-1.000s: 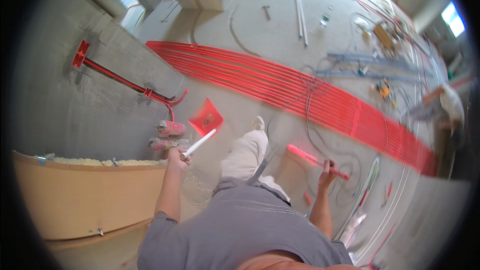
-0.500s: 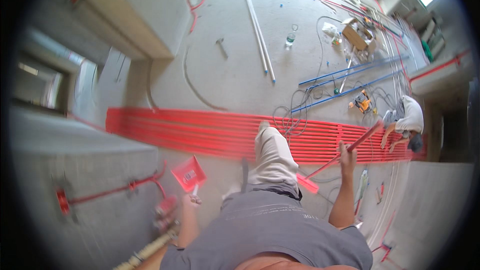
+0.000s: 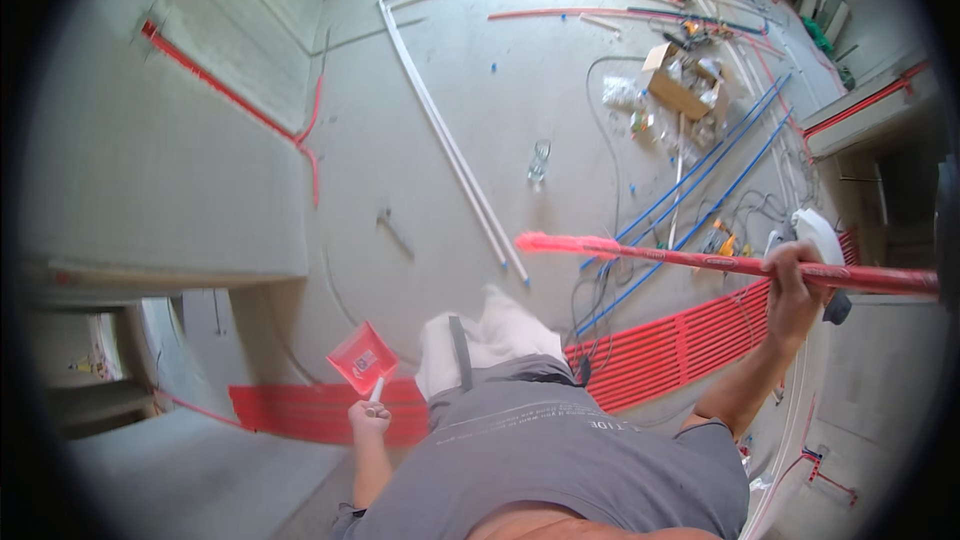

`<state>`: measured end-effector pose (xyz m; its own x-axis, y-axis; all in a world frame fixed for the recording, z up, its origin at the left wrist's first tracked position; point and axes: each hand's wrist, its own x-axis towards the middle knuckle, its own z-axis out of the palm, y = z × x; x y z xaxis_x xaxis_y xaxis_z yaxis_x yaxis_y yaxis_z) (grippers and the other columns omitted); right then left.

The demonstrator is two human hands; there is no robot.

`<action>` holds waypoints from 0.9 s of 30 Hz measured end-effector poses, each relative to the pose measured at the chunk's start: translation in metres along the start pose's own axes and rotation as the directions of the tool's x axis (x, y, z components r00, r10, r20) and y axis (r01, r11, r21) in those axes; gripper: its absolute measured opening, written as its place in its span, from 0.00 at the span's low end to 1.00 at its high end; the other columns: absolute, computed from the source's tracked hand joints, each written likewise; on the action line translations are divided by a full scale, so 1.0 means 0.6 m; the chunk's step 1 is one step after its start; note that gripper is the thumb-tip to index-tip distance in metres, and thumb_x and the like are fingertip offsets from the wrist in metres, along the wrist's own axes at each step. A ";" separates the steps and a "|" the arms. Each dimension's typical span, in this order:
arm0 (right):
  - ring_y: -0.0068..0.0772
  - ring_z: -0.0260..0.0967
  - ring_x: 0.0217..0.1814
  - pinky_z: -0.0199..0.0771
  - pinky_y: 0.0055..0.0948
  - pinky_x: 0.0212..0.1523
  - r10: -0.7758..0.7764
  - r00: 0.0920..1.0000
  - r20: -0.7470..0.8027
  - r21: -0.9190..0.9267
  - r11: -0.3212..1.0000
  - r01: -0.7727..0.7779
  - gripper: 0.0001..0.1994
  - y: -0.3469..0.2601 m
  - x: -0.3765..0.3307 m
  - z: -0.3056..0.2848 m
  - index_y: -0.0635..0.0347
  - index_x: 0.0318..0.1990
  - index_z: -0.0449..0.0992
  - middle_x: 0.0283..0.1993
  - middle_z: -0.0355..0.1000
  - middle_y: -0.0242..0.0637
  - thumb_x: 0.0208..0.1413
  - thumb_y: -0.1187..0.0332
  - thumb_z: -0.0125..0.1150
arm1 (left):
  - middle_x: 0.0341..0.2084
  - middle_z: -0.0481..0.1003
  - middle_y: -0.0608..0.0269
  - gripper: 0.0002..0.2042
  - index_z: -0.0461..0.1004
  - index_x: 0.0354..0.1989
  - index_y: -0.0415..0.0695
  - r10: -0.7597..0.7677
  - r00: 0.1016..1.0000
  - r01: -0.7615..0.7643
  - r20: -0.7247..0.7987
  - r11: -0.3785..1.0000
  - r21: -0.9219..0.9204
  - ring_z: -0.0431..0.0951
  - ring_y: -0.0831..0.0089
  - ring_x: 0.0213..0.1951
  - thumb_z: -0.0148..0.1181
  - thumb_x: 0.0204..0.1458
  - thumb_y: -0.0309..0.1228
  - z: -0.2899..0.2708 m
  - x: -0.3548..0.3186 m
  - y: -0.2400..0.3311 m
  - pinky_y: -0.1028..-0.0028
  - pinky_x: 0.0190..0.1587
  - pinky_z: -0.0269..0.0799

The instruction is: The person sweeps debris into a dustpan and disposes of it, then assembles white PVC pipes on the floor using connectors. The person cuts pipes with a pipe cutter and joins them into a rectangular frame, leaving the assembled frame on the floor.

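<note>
My left hand (image 3: 370, 418) is closed round the pale handle of a red dustpan (image 3: 358, 358), held out at my left side with its pan facing up. Out to the right, my right hand (image 3: 793, 288) grips the long red handle of a broom (image 3: 690, 259). The broom lies almost level across the view, its pinkish-red head pointing left above the floor. Beneath me the red pipes (image 3: 675, 350) run side by side across the floor, partly hidden by my legs and shirt.
Ahead lie a hammer (image 3: 394, 233), a clear bottle (image 3: 539, 162) and long white pipes (image 3: 440, 125). To the right are blue pipes (image 3: 735, 145), cables and an open cardboard box (image 3: 677, 88). Another person (image 3: 820, 238) bends behind my right hand, mostly hidden. A concrete wall (image 3: 170, 160) stands left.
The broom has swung up from near the floor to almost level, raised by my right hand. I have moved forward over the red pipes. The dustpan stays in my left hand.
</note>
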<state>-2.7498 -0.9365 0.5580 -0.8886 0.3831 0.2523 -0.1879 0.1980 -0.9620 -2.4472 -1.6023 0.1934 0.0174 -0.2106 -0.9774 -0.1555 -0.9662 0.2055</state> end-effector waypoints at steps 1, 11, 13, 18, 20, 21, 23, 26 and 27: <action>0.16 0.63 0.26 0.59 0.18 0.27 -0.019 1.000 0.014 0.013 1.000 0.018 0.08 -0.033 0.055 0.005 0.60 0.34 0.72 0.29 0.72 0.32 0.66 0.70 0.62 | 0.17 0.58 0.68 0.06 0.59 0.29 0.41 -0.002 1.000 0.001 0.017 1.000 0.021 0.56 0.76 0.15 0.46 0.41 0.23 0.082 -0.017 0.024 0.74 0.18 0.50; 0.64 0.78 0.53 0.82 0.55 0.57 -0.009 0.829 0.559 0.469 0.828 -0.307 0.26 0.137 0.549 0.337 0.79 0.55 0.74 0.58 0.72 0.62 0.65 0.58 0.57 | 0.18 0.61 0.64 0.07 0.60 0.32 0.40 0.080 0.974 -0.152 0.211 0.923 0.353 0.59 0.73 0.15 0.47 0.42 0.22 0.863 0.031 0.223 0.70 0.18 0.53; 0.62 0.78 0.55 0.84 0.52 0.55 0.075 0.753 0.653 0.435 0.778 -0.454 0.29 0.251 0.671 0.444 0.79 0.55 0.75 0.54 0.75 0.60 0.69 0.53 0.51 | 0.18 0.61 0.65 0.08 0.60 0.33 0.40 0.072 0.959 -0.163 0.272 0.931 0.328 0.58 0.73 0.15 0.48 0.43 0.23 1.031 0.071 0.263 0.70 0.18 0.53; 0.26 0.76 0.36 0.77 0.25 0.37 0.441 0.592 0.675 -0.121 0.857 -0.501 0.17 0.470 1.018 0.671 0.69 0.48 0.79 0.38 0.77 0.38 0.53 0.68 0.71 | 0.18 0.60 0.68 0.12 0.61 0.37 0.39 0.001 0.947 -0.156 0.320 0.874 0.461 0.57 0.76 0.15 0.48 0.42 0.23 1.482 0.089 0.327 0.72 0.20 0.52; 0.25 0.75 0.35 0.76 0.25 0.36 0.675 0.459 0.579 -0.146 0.639 -0.755 0.25 0.518 1.120 0.726 0.69 0.57 0.76 0.40 0.77 0.39 0.48 0.74 0.68 | 0.18 0.60 0.69 0.14 0.60 0.40 0.39 -0.004 0.960 -0.162 0.281 0.809 0.565 0.57 0.77 0.15 0.48 0.42 0.23 1.593 0.042 0.354 0.73 0.21 0.52; 0.25 0.75 0.35 0.75 0.25 0.35 0.690 0.484 0.538 -0.145 0.642 -0.753 0.27 0.523 1.160 0.737 0.68 0.58 0.75 0.40 0.76 0.39 0.47 0.75 0.68 | 0.18 0.60 0.68 0.15 0.59 0.41 0.39 -0.010 0.958 -0.170 0.286 0.784 0.597 0.58 0.77 0.15 0.48 0.42 0.22 1.690 0.022 0.355 0.73 0.21 0.52; 0.24 0.74 0.35 0.75 0.26 0.35 0.711 0.538 0.453 -0.141 0.653 -0.744 0.31 0.533 1.221 0.756 0.68 0.62 0.72 0.41 0.76 0.38 0.45 0.76 0.69 | 0.20 0.62 0.67 0.16 0.59 0.42 0.38 0.040 0.964 -0.211 0.262 0.716 0.666 0.59 0.76 0.16 0.49 0.41 0.21 1.863 -0.021 0.347 0.74 0.22 0.54; 0.23 0.74 0.36 0.75 0.26 0.34 0.666 0.670 0.327 -0.003 0.710 -0.704 0.34 0.557 1.315 0.779 0.67 0.65 0.69 0.41 0.76 0.38 0.45 0.77 0.68 | 0.21 0.64 0.65 0.16 0.60 0.42 0.37 0.084 0.948 -0.293 0.307 0.609 0.737 0.61 0.75 0.16 0.49 0.41 0.21 2.114 -0.074 0.331 0.75 0.22 0.56; 0.24 0.74 0.36 0.75 0.26 0.34 0.635 0.711 0.303 0.064 0.731 -0.680 0.35 0.575 1.347 0.791 0.67 0.66 0.67 0.41 0.76 0.38 0.46 0.77 0.68 | 0.26 0.65 0.60 0.16 0.59 0.43 0.36 0.033 0.944 -0.267 0.329 0.661 0.701 0.62 0.75 0.18 0.49 0.43 0.15 2.194 -0.088 0.333 0.78 0.17 0.59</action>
<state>-3.7314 -0.9866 0.3808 -0.8775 0.1248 -0.4631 0.4403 -0.1732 -0.8810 -3.7793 -1.5887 0.2209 -0.3134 -0.1817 -0.9321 -0.7996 -0.4789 0.3622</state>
